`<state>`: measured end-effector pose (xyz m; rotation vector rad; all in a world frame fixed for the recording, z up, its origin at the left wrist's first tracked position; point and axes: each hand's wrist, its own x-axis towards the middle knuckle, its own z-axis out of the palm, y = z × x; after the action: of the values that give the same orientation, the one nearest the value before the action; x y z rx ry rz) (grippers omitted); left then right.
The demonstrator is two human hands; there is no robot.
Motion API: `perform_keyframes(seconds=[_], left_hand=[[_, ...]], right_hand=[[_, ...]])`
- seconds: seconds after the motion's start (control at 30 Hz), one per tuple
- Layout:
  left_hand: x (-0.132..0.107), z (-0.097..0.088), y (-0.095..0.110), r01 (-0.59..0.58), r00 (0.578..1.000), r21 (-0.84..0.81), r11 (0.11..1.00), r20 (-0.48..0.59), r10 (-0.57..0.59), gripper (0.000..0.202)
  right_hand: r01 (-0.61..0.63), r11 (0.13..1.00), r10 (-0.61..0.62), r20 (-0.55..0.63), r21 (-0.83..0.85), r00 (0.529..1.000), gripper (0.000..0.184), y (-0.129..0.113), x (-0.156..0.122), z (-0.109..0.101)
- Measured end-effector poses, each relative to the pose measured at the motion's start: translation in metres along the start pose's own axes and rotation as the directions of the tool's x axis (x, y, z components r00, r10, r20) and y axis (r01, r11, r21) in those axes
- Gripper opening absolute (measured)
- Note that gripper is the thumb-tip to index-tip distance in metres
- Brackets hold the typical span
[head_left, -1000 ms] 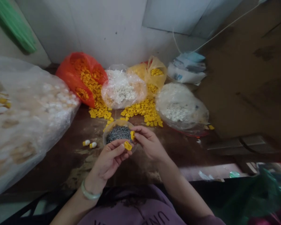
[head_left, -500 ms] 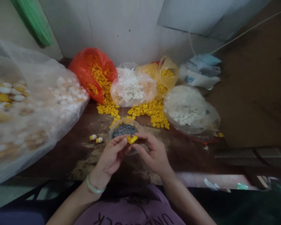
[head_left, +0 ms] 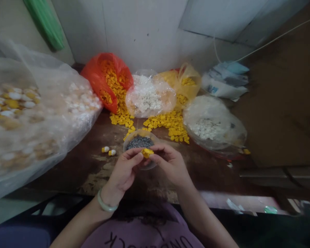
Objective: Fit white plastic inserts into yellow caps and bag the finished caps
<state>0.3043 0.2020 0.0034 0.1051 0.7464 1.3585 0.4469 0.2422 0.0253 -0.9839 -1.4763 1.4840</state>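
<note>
Between both hands is a small yellow plastic piece [head_left: 147, 153], pinched from either side above the near edge of a clear round bowl [head_left: 126, 136]. My left hand [head_left: 127, 168], with a pale bangle at the wrist, grips its left end between thumb and fingers. The thumb and forefinger of my right hand [head_left: 170, 163] close on its right end. Small dark grey metallic bits [head_left: 139, 142] lie in the bowl, too small to name. Two little yellow-and-white pieces [head_left: 112, 152] rest on the table left of the bowl.
Loose yellow pieces [head_left: 170, 122] spread behind the bowl, spilling from a red bag [head_left: 89, 74] and near a yellow bag [head_left: 193, 77]. Clear bags of white pieces [head_left: 150, 100] stand behind and right [head_left: 209, 127]. A big translucent sack [head_left: 74, 131] of yellow-and-white pieces fills the left.
My right thumb has moved up against the yellow piece, and the piece has turned slightly between my fingers. The whole view has shifted a little.
</note>
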Motion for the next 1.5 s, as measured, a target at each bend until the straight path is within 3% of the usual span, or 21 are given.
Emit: perform_keyframes(seconds=[0.17,0.33,0.47,0.6,0.73,0.93,1.03,1.13,1.33,1.5], left_hand=[[0.001,0.000,0.000,-0.030,0.996,0.048,0.998,-0.078,0.034,0.039],[0.004,-0.001,-0.001,-0.047,0.994,0.060,0.997,-0.098,0.053,0.040],[0.004,-0.002,-0.001,-0.058,0.994,0.087,0.995,-0.088,0.065,0.041],[0.002,-0.005,-0.002,-0.098,0.987,0.152,0.984,-0.114,0.115,0.043],[0.001,-0.007,-0.004,-0.152,0.978,0.189,0.970,-0.112,0.175,0.040],[0.000,-0.004,-0.006,-0.245,0.964,0.213,0.946,-0.052,0.262,0.035],[0.000,-0.004,-0.007,-0.280,0.954,0.234,0.931,-0.043,0.297,0.034],[0.001,-0.007,-0.010,-0.323,0.940,0.258,0.911,-0.025,0.340,0.029],[0.004,-0.016,-0.016,-0.435,0.886,0.428,0.793,0.047,0.461,0.020],[0.005,-0.017,-0.017,-0.513,0.818,0.545,0.663,0.077,0.569,0.011]], right_hand=[[-0.020,1.000,0.020,-0.023,-0.010,1.000,0.016,0.005,0.002,0.003],[0.092,0.983,-0.097,-0.027,-0.157,0.995,0.010,0.009,0.003,0.002],[0.258,0.889,-0.268,0.026,-0.379,0.963,0.003,0.005,0.002,0.002],[0.379,0.787,-0.371,0.118,-0.487,0.921,0.014,0.005,0.001,0.002],[0.348,0.844,-0.333,0.111,-0.408,0.937,0.010,0.011,0.002,0.002],[0.203,0.973,-0.203,0.003,-0.111,0.979,0.004,0.018,0.005,0.011],[0.109,0.992,-0.108,-0.021,0.071,0.994,0.016,0.021,0.005,0.016],[-0.015,0.982,0.009,0.030,0.186,1.000,0.029,0.024,0.005,0.017],[-0.066,0.979,0.055,0.061,0.195,0.997,0.027,0.031,0.007,0.016],[0.023,0.997,-0.022,-0.017,0.075,1.000,0.024,0.032,0.008,0.023]])
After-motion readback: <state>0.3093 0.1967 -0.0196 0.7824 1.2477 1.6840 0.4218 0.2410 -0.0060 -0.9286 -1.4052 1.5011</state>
